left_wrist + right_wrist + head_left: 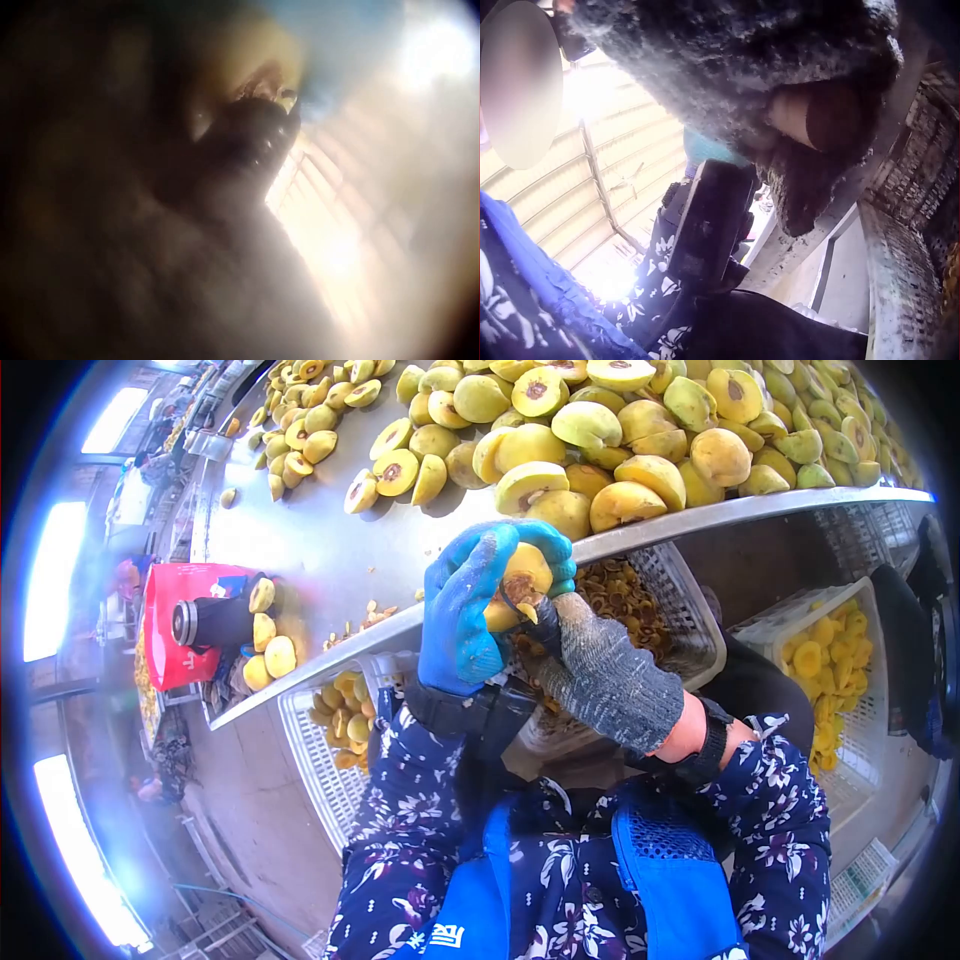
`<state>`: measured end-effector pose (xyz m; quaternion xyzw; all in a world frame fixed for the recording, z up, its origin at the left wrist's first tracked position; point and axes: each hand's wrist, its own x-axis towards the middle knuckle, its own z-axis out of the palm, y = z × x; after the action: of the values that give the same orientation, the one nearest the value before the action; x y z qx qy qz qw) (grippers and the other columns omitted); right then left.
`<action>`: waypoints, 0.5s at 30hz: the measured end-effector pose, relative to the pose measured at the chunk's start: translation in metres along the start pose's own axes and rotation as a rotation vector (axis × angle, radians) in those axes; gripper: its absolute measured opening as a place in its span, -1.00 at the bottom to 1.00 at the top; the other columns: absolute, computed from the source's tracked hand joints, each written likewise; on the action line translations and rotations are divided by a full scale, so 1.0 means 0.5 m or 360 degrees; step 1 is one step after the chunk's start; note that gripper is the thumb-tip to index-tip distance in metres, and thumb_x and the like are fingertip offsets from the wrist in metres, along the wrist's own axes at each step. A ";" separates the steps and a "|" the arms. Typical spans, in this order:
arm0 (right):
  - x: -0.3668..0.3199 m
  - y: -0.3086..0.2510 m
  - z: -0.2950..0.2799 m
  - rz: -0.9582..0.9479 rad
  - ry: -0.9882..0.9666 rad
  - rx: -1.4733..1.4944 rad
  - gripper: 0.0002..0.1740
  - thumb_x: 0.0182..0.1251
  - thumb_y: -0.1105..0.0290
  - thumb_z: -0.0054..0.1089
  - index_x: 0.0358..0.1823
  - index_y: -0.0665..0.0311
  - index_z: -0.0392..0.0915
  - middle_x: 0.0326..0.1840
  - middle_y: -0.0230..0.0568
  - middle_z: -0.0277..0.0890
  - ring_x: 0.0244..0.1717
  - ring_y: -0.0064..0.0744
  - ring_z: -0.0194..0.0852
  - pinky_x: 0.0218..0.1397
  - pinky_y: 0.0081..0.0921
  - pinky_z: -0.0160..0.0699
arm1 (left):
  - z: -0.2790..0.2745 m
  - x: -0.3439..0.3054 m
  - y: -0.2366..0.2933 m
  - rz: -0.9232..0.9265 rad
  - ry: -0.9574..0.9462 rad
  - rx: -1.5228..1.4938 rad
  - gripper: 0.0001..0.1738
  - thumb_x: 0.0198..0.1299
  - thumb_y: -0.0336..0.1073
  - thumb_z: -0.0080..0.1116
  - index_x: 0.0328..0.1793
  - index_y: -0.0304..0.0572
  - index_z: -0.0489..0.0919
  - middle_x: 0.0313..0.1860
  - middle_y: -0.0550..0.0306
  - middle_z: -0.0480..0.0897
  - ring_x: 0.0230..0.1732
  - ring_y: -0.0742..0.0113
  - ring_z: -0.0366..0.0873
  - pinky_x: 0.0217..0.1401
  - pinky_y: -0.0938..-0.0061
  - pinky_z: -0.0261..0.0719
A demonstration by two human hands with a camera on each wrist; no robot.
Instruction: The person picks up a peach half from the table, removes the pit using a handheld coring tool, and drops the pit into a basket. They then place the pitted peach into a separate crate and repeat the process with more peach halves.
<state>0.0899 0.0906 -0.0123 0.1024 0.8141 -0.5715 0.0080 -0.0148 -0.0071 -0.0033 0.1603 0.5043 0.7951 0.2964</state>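
My left hand [458, 615], in a blue glove, grips a yellow peach half [527, 572] above the table's front edge, its brown pit cavity facing my right hand. My right hand [622, 678], in a grey knit glove, holds a pitting knife with a round wooden handle [832, 124], whose end shows in the right wrist view. The knife's thin dark curved blade [514, 601] is at the cut face of the peach half. In the blurred left wrist view, a dark shiny tip [259, 135] overlaps the brown middle of the fruit.
Halved peaches [640, 435] are heaped on the metal table [320, 540]. Below its edge stand a crate of brown scraps [700, 650] and crates of yellow halves, one left [318, 760], one right [872, 690]. A dark flask [215, 622] and red bag [165, 650] are at left.
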 end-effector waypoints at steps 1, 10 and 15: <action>-0.003 -0.006 -0.006 0.0130 -0.0060 0.0021 -0.43 0.19 0.40 0.29 0.21 0.29 0.28 -0.20 0.13 0.56 -0.13 0.21 0.56 -0.18 -0.15 0.57 | -0.002 0.002 0.002 0.0005 0.0005 -0.0017 -0.59 0.36 -0.12 -0.02 -0.05 -0.43 0.56 -0.21 -0.10 0.64 -0.22 0.17 0.64 -0.08 0.33 0.64; -0.014 0.033 -0.003 -0.0303 -0.0076 0.0065 -0.44 0.19 0.36 0.29 0.18 0.32 0.28 -0.22 -0.09 0.54 -0.12 0.00 0.61 -0.11 -0.24 0.55 | -0.007 0.012 0.015 -0.0265 -0.0276 0.0169 -0.60 0.32 -0.10 0.08 -0.12 -0.39 0.59 -0.26 0.01 0.63 -0.22 0.31 0.59 -0.08 0.37 0.60; -0.013 0.043 -0.014 -0.0251 -0.0255 0.0509 -0.49 0.21 0.34 0.28 0.12 0.35 0.32 -0.34 -0.15 0.52 -0.42 -0.22 0.59 -0.38 -0.43 0.55 | 0.003 0.004 0.010 -0.0255 -0.0193 0.0179 -0.56 0.32 -0.04 0.08 -0.10 -0.39 0.58 -0.23 0.01 0.63 -0.21 0.30 0.61 -0.12 0.39 0.64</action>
<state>0.1006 0.1030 -0.0292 -0.0076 0.7153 -0.6987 0.0117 -0.0171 -0.0065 0.0019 0.1836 0.5405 0.7281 0.3795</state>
